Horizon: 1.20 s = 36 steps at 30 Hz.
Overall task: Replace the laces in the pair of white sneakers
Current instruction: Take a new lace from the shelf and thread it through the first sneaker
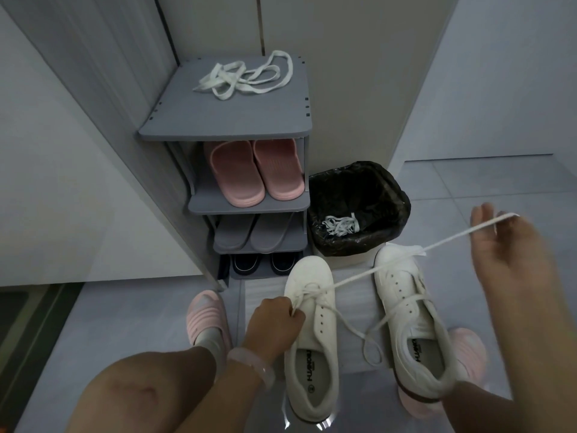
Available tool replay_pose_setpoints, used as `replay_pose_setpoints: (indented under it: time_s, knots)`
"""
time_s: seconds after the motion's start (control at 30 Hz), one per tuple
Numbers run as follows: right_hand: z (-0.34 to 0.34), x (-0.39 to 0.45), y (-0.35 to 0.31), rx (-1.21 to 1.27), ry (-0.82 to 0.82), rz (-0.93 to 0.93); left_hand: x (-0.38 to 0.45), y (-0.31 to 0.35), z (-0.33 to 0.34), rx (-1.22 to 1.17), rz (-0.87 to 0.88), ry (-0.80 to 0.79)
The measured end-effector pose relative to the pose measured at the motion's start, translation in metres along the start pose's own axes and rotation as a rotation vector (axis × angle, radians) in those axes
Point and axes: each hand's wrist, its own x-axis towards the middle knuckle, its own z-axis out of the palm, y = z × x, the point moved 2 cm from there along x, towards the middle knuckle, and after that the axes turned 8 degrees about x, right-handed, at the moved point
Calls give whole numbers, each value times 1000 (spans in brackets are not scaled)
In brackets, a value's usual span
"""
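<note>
While left hand [274, 320] pinches lace [387, 264] at sneaker [312, 314] | right hand [499, 242] raised, fingers gripping lace

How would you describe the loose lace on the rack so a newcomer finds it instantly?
Start at the grey shoe rack standing in the corner against the wall. On its top board, above the shelf with the pink slippers, lies a tangled white flat lace. Unlike the lace in the black-lined bin or the one threaded in the sneakers, it lies loose, untouched by either hand.
</note>
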Motion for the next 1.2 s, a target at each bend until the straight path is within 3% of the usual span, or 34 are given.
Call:
replay_pose_setpoints:
  time_s: [0.07, 0.1, 0.17, 0.23, 0.3, 0.37, 0.67, 0.97, 1.13, 1.2]
  knots:
    - [4, 6, -1, 196, 33, -98, 0, 0, 0, -9, -9, -13]
    - [14, 1, 10, 199, 23, 54, 0, 1, -1, -10, -13, -21]
    - [36, -15, 49, -426, -137, 140, -2, 2, -2, -5, -13, -32]
    - [50, -33, 93, -961, -369, 2, -3, 3, -3, 8, 8, -10]
    - [55, -49, 133, -1280, -591, -72, -1, 3, -3, 9, 31, 37]
    - [57, -58, 154, -1457, -663, -95, 2, 1, -3, -22, 35, 71]
    - [79, -66, 168, -1656, -645, -192, 5, -6, -5, -198, 56, 6]
    - [76, -63, 170, -1692, -676, -141, 6, -9, -6, -218, 73, -17]
    - [74, -62, 167, -1518, -619, -182, 6, -10, -6, -270, 63, -33]
    - [65, -51, 147, -1473, -507, -227, 6, -11, -5, -308, 48, -36]
